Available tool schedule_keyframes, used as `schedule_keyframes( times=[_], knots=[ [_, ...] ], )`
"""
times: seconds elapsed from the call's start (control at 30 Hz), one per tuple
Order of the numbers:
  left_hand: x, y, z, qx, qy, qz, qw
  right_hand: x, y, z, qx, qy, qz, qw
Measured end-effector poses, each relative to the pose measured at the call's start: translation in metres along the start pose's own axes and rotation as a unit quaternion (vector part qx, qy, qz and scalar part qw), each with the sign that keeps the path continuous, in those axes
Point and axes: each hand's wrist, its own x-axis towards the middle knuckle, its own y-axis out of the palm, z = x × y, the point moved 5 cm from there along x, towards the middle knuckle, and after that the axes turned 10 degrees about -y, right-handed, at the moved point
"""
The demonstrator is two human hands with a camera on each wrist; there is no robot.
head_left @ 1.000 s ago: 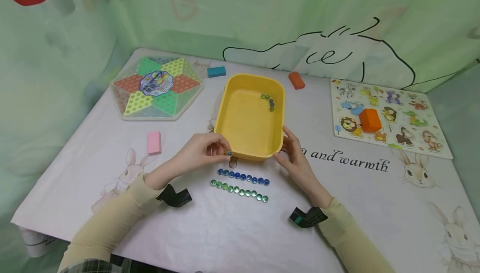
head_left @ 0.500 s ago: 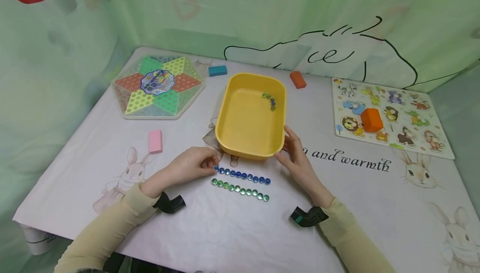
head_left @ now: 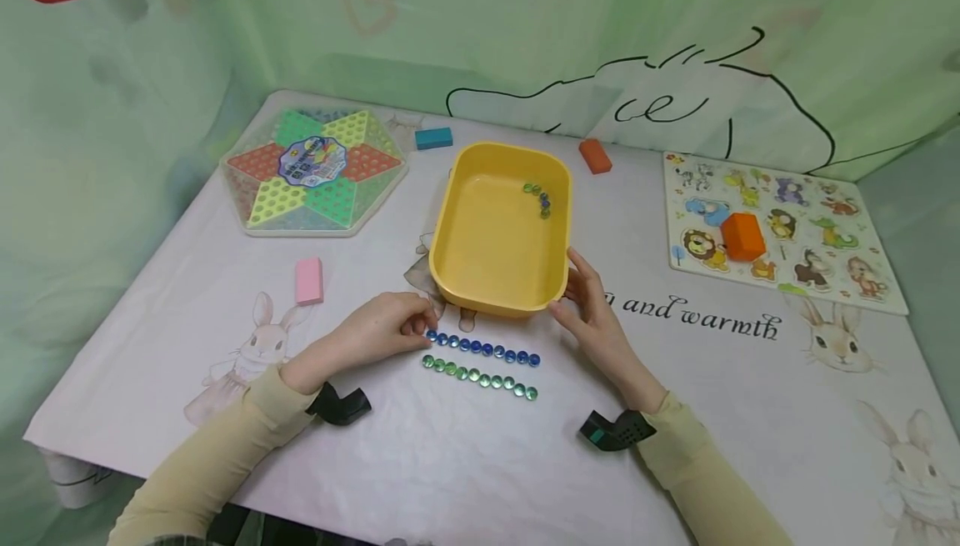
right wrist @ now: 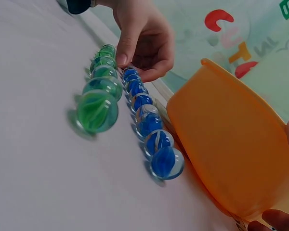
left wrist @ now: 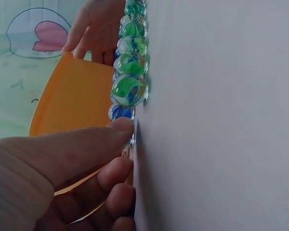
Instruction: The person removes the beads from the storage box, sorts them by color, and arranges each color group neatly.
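A row of blue marbles (head_left: 487, 349) lies on the table, parallel to a row of green marbles (head_left: 485, 380) nearer the person. At the blue row's left end, my left hand (head_left: 382, 329) pinches the last blue marble (left wrist: 119, 112) between thumb and fingers, low at the tabletop. Behind the rows stands a yellow plastic tray (head_left: 501, 309), with several green and blue marbles (head_left: 543, 201) inside near its right wall. My right hand (head_left: 592, 329) holds the tray's near right corner, thumb at the front and forefinger along the side.
A Chinese checkers board (head_left: 315, 171) in clear packaging lies at the back left. Around the tray are a pink block (head_left: 308, 281), a blue block (head_left: 433, 138) and a red-orange block (head_left: 595, 156). An orange block (head_left: 742, 237) sits on an animal puzzle board (head_left: 847, 279) at the right.
My left hand has gone from the tray's near left corner down and left, bringing a blue marble to the blue row's left end. The right hand has stayed at the tray.
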Motion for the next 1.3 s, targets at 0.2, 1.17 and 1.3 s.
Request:
schedule_keyframes(
  times=[0.2, 1.17, 1.3],
  knots=[
    [-0.002, -0.012, -0.003, -0.03, -0.006, 0.009, 0.9995, 0.0, -0.001, 0.0, 0.0, -0.002, 0.0, 1.0],
    [0.115, -0.064, -0.092, 0.094, 0.001, 0.103, 0.9902, -0.001, 0.0, 0.001, 0.014, 0.004, 0.005, 1.0],
    [0.146, -0.06, -0.089, 0.073, -0.022, 0.056, 0.9956, -0.001, 0.0, 0.0, 0.01, 0.003, 0.004, 1.0]
  ],
)
